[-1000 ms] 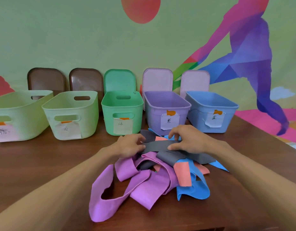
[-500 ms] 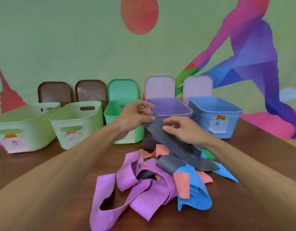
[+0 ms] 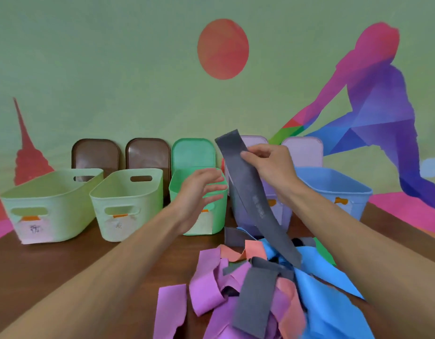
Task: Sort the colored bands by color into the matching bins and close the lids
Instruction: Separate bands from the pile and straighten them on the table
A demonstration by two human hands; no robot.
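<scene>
At 6 o'clock, nearest me, the heap of bands (image 3: pixel 236 297) lies on the counter (image 3: pixel 64 260): purple, salmon, blue, grey. From it the grey band (image 3: pixel 250 199) rises toward 12 o'clock, pinched near its top end by my right hand (image 3: pixel 270 165). My left hand (image 3: pixel 199 189), at 10 o'clock from the heap, is released, fingers loosely bent, before the green bin (image 3: pixel 217 216). Farthest off, the lids (image 3: pixel 95 155) lean behind the bins.
</scene>
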